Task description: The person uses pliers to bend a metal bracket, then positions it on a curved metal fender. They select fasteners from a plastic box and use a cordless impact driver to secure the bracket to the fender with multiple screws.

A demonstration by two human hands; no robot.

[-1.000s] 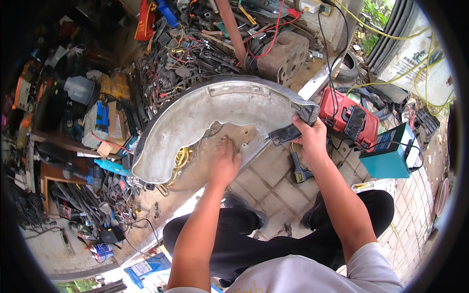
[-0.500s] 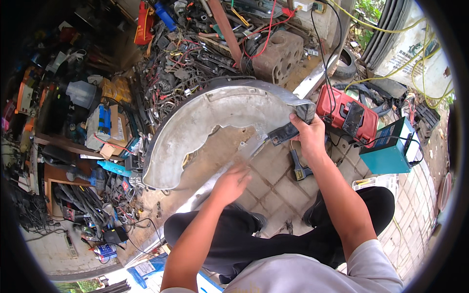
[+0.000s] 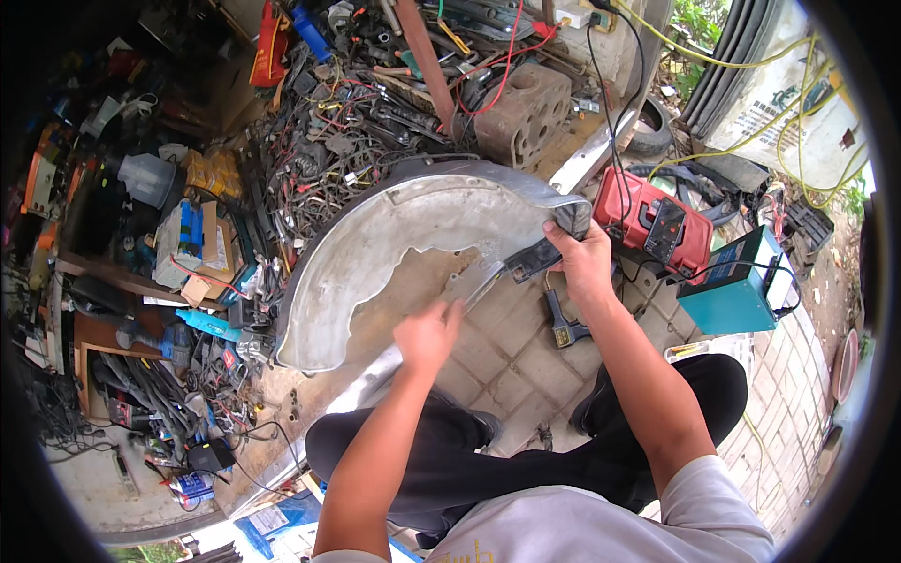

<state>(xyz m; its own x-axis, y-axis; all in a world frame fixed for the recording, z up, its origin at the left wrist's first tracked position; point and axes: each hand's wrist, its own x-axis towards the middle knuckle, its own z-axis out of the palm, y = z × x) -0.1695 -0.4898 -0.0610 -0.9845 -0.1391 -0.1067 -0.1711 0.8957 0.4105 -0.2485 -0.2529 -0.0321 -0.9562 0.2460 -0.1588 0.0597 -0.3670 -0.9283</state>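
Note:
A large curved fender-like shell [image 3: 441, 192], pale and scuffed inside with a dark outer rim, lies across the wooden board and ledge. My right hand [image 3: 580, 258] grips its right end, thumb on top, at a black block-like end piece [image 3: 535, 258]. Below the arch, my left hand [image 3: 427, 336] is smeared by motion, its fingers seemingly curled in. A thin shiny strip shows between that hand and the black piece; whether it is held or is part of the ledge I cannot make out. Near my right wrist, a dark pistol-shaped tool [image 3: 563, 324] lies on the paving.
A red case [image 3: 648, 220] and a teal box [image 3: 737, 286] with a black cable stand at the right. Heaped wires and tools [image 3: 328, 141] cover the back left. A rusty metal block [image 3: 526, 113] sits behind the shell. Yellow cable [image 3: 732, 155] hangs at far right.
My left hand has moved a little left and up, and its fingers look more curled. My right hand keeps its grip on the shell. The whole view has shifted slightly.

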